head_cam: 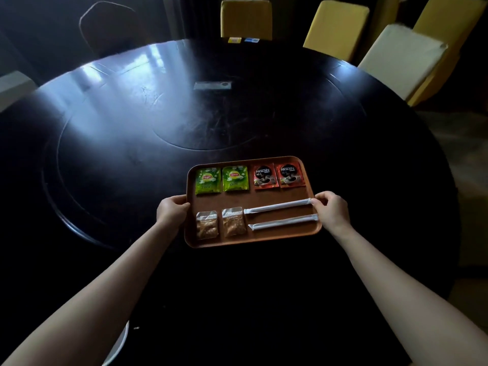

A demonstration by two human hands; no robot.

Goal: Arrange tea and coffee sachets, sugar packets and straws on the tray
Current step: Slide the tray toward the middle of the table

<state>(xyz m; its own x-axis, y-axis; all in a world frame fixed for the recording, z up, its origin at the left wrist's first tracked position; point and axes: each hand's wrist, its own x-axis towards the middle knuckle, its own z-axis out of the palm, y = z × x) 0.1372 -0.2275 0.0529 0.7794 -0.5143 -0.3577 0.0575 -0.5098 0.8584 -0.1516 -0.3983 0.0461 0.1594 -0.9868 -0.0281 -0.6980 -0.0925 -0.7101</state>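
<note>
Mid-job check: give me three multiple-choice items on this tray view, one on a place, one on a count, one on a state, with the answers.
1. Where do the red coffee sachets lie on the tray?
A. far right
B. near left
C. off the tray

2. How many wrapped straws are on the tray?
A. one
B. two
C. four

3. What is the right hand doing?
A. resting flat on the table
B. lifting a tea sachet
C. its fingers pinching the end of the farther straw

Answers: 1 A, they sit in the far row, right of the green tea sachets. 2 B, two lie side by side right of the sugar packets. 3 C, the fingertips close on that straw's right end, while the left hand grips the tray's left rim.
</note>
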